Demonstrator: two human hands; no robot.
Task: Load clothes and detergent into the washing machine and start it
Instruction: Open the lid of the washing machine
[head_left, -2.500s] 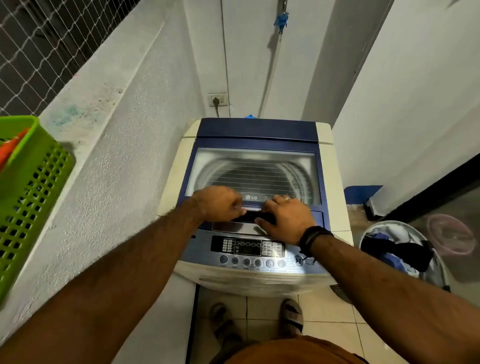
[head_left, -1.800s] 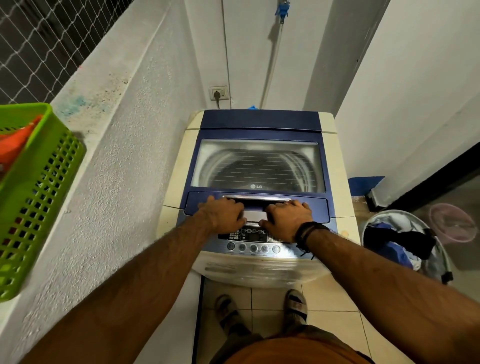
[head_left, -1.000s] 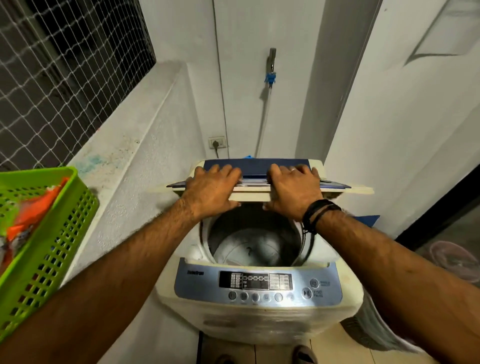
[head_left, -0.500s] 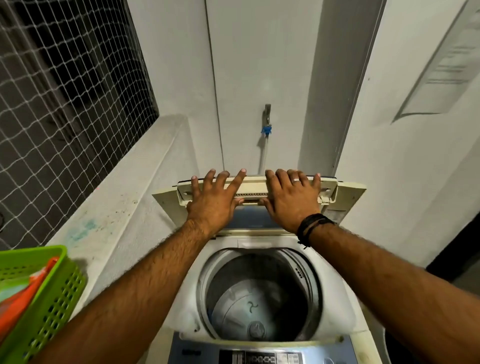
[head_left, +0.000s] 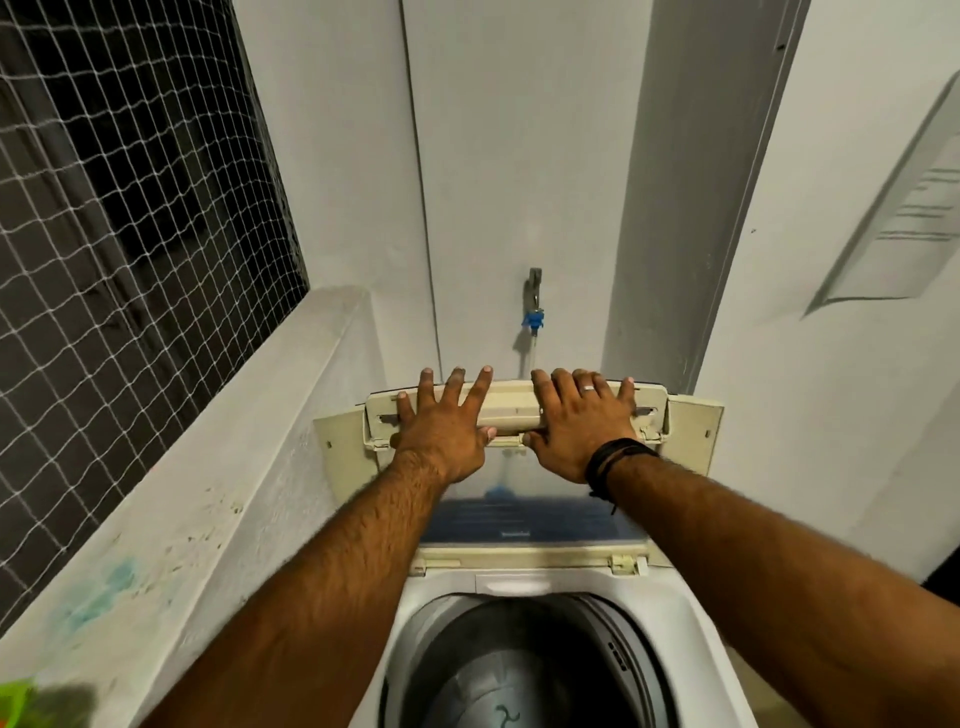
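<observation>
The top-loading washing machine stands below me with its folding lid raised upright against the back wall. Its steel drum is exposed and holds no clothes that I can see. My left hand lies flat on the lid's upper fold, fingers spread. Beside it, my right hand presses the same fold with spread fingers, a ring on one finger and a black band at the wrist. Neither hand holds anything. No clothes or detergent are in view.
A white ledge runs along the left under a netted window. A corner of the green basket shows at the bottom left. A tap with a blue fitting is on the back wall above the lid.
Both hands lifted the lid from closed over the drum to folded upright against the wall. My view tilted upward, so the control panel and laundry basket on the floor left the frame.
</observation>
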